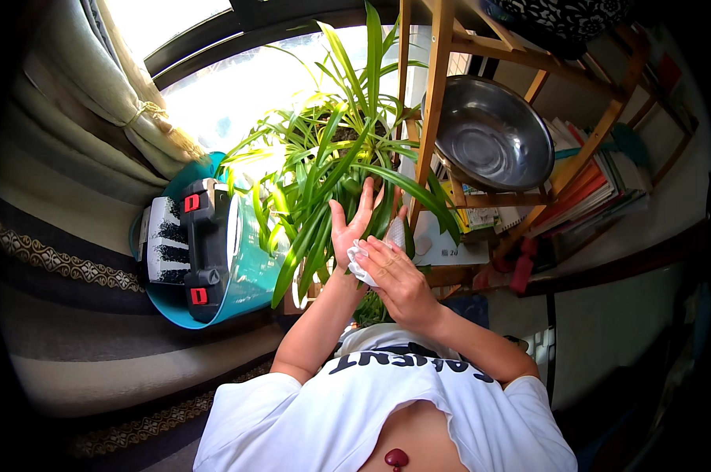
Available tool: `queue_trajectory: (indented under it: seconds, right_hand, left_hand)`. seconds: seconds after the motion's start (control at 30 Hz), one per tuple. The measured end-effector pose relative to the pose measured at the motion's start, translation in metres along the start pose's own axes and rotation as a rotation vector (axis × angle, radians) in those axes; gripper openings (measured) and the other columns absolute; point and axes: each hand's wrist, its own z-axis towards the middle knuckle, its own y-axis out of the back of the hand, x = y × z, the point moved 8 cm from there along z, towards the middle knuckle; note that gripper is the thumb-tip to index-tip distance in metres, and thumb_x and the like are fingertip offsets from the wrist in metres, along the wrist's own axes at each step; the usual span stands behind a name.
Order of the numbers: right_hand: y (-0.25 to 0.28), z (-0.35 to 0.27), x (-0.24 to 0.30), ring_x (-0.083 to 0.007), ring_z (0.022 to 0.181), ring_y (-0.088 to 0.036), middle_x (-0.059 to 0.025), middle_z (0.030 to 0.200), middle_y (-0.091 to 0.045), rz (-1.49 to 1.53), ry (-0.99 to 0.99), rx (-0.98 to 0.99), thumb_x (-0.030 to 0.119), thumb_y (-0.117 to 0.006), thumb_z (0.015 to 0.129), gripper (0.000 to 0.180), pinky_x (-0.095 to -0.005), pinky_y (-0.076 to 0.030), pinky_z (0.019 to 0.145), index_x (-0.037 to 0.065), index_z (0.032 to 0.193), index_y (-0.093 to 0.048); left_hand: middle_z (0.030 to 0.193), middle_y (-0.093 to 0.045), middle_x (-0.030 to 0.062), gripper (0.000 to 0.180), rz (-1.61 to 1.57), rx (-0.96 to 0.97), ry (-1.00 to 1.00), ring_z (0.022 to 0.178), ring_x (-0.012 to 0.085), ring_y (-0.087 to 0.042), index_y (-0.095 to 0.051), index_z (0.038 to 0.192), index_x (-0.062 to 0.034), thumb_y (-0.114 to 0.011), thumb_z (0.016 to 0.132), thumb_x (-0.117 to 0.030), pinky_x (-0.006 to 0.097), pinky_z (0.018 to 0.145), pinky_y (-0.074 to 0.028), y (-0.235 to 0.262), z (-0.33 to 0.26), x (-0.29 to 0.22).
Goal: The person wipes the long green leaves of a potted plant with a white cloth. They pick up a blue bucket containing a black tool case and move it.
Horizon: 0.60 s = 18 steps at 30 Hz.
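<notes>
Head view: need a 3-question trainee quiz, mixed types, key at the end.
1. Which hand grips the crumpled white tissue?
2. True or false: the left hand is clenched into a fist.
3. Where is the steel basin?
A) in the teal tub beside the curtain
B) on the wooden rack
C) on the person's lap

Key:
1. The right hand.
2. False; its fingers are spread open.
3. B.
</notes>
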Motion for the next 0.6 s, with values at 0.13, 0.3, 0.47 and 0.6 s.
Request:
queue_trajectory:
  seconds: [0.13, 0.3, 0.47, 0.6]
  right_hand:
    - [0.005, -0.007, 0.007, -0.0343, 0.124, -0.045, -0.0178, 0.128, -0.051, 0.023, 0.004, 0.042, -0.001, -0.057, 0.08, 0.043, -0.0467, -0.035, 0.103, 0.002, 0.122, -0.052]
    - [0.024, -0.017, -0.013, -0.0204, 0.098, -0.06, -0.0137, 0.108, -0.062, 0.532, -0.383, 0.107, 0.009, -0.043, 0.094, 0.025, -0.0287, -0.045, 0.085, 0.0, 0.11, -0.059]
    - [0.028, -0.039, -0.058, -0.0131, 0.091, -0.06, -0.009, 0.103, -0.062, 1.021, -0.726, -0.164, 0.021, -0.039, 0.099, 0.032, -0.0268, -0.047, 0.081, -0.002, 0.117, -0.052]
    - [0.026, -0.038, -0.069, -0.0161, 0.094, -0.061, -0.0101, 0.107, -0.061, 1.246, -0.819, -0.275, 0.024, -0.036, 0.1, 0.036, -0.0297, -0.048, 0.085, -0.001, 0.123, -0.047]
  left_hand:
    - [0.145, -0.027, 0.0174, 0.069, 0.036, -0.043, 0.021, 0.137, 0.0291, -0.024, -0.018, 0.144, -0.0062, -0.049, 0.092, -0.04, 0.042, 0.114, -0.02, -0.005, 0.006, 0.006]
    - [0.137, -0.041, 0.0158, 0.053, 0.271, -0.155, 0.087, 0.129, 0.0284, -0.04, -0.028, 0.141, -0.0022, -0.043, 0.09, -0.001, 0.036, 0.101, -0.044, 0.004, 0.008, -0.001]
    - [0.126, -0.052, 0.0193, 0.05, 0.567, -0.201, 0.125, 0.115, 0.0288, -0.054, -0.034, 0.137, -0.0001, -0.044, 0.088, -0.002, 0.037, 0.09, -0.052, 0.011, 0.006, -0.01]
    - [0.115, -0.06, 0.0176, 0.041, 0.673, -0.295, 0.168, 0.101, 0.0285, -0.062, -0.043, 0.127, 0.0017, -0.048, 0.086, -0.002, 0.036, 0.084, -0.053, 0.027, 0.003, -0.015]
